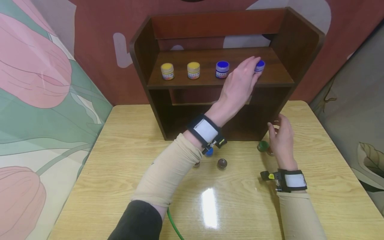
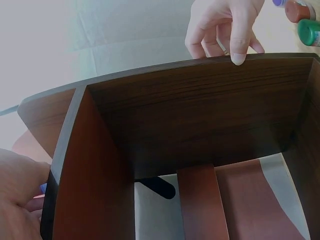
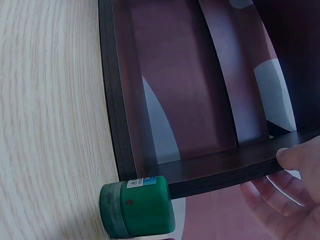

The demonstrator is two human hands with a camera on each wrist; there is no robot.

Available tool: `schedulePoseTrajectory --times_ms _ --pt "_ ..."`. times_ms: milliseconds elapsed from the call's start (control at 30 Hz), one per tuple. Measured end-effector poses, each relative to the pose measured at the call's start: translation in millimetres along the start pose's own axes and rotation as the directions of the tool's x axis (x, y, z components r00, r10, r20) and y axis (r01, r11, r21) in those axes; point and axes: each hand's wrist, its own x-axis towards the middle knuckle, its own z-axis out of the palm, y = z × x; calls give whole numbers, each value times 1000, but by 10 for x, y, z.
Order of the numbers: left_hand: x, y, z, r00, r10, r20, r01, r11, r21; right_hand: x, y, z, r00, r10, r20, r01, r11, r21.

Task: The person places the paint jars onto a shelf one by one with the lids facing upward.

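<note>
Jar with blue lid (image 1: 259,66): light, rigid, slick-sided

The jar is at the right end of the upper board (image 1: 207,55), across from the yellow-lidded jars (image 1: 167,71); the hand hides whether its base rests. The left hand (image 1: 240,83) pinches it between thumb and fingers. It looks light and stiff, probably smooth enough to slip, so its sides just under the lid seem the best hold. The right hand (image 1: 282,140) pinches the lower front edge of the right side panel (image 1: 298,46), thumb over the edge, fingers outside. That panel looks rigid, the whole wooden unit much heavier than a jar; its thin edge suits such a pinch. A green jar (image 3: 145,207) is near this hand.
</note>
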Motion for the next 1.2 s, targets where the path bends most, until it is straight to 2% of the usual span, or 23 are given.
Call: schedulePoseTrajectory --times_ms 200,333,467,600,767,867,933,1067,1200 --pt "-17 -17 -2 1000 25 -14 -24 999 43 -6 -2 10 1000 8 7 -8 1000 0" --pt "-69 -35 -10 996 72 -47 -67 994 88 -9 -2 20 1000 10 4 -10 1000 1" --pt "-138 -44 -38 989 126 -82 -111 980 168 -10 -1 22 1000 6 1 -6 1000 1" --pt "-229 -43 -81 972 189 -139 -152 959 239 -14 -7 13 1000 6 4 -6 1000 -6" --pt "-410 -47 -129 939 262 -222 -204 946 251 -12 -12 4 1000 6 4 -6 1000 -19" --pt "-539 -61 -143 921 294 -257 -244 947 211 -11 -8 4 1000 3 0 -3 1000 -23" --pt "-628 -80 -148 914 305 -267 -260 947 192 -14 -2 4 1000 -1 -4 1 1000 -28" --pt "-810 -157 -142 912 313 -264 -276 947 166 -21 0 4 1000 -10 -9 9 999 -43" --pt "-1013 -308 -101 920 319 -227 -291 945 152 -17 3 9 1000 -19 -9 19 999 -45"
